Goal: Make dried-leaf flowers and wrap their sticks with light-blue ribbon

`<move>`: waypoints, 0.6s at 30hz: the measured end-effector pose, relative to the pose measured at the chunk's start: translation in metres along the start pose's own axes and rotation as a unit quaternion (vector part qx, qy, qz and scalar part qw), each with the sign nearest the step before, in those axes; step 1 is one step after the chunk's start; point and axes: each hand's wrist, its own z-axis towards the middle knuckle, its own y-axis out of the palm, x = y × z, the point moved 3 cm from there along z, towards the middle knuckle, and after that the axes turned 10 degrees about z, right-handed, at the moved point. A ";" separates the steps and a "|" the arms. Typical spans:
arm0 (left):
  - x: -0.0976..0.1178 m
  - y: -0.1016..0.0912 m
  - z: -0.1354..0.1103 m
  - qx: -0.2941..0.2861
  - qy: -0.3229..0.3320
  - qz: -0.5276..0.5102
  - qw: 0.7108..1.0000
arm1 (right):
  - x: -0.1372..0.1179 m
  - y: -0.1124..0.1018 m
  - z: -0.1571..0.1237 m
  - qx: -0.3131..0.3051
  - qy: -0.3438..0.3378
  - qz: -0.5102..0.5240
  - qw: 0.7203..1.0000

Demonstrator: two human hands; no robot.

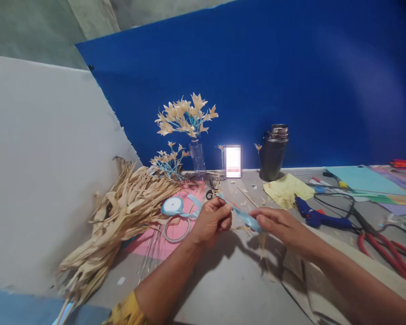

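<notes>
A light blue satin ribbon (245, 219) stretches between my two hands above the table. My left hand (212, 217) pinches one end, its fingers curled in. The other end is between the thumb and fingers of my right hand (278, 225). Just below the right fingers hangs a pale, husk-coloured piece (263, 241), blurred; whether it is joined to the ribbon I cannot tell. A ribbon spool (172, 206) lies left of my left hand, a loose blue loop trailing from it. Against my left wrist's outer side in view is a pale ring-shaped roll (164, 232).
Dried husks (122, 216) and thin wires (151, 253) lie left on pink paper (142, 246). Husk flowers (186, 115) stand in a clear bottle (198, 160). A dark flask (274, 153) is behind. Rightward are a blue glue gun (321, 216) and red-handled pliers (385, 253).
</notes>
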 end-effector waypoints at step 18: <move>-0.029 -0.008 0.005 0.209 -0.022 0.083 0.974 | 0.032 0.036 0.000 0.184 -0.155 -0.397 0.886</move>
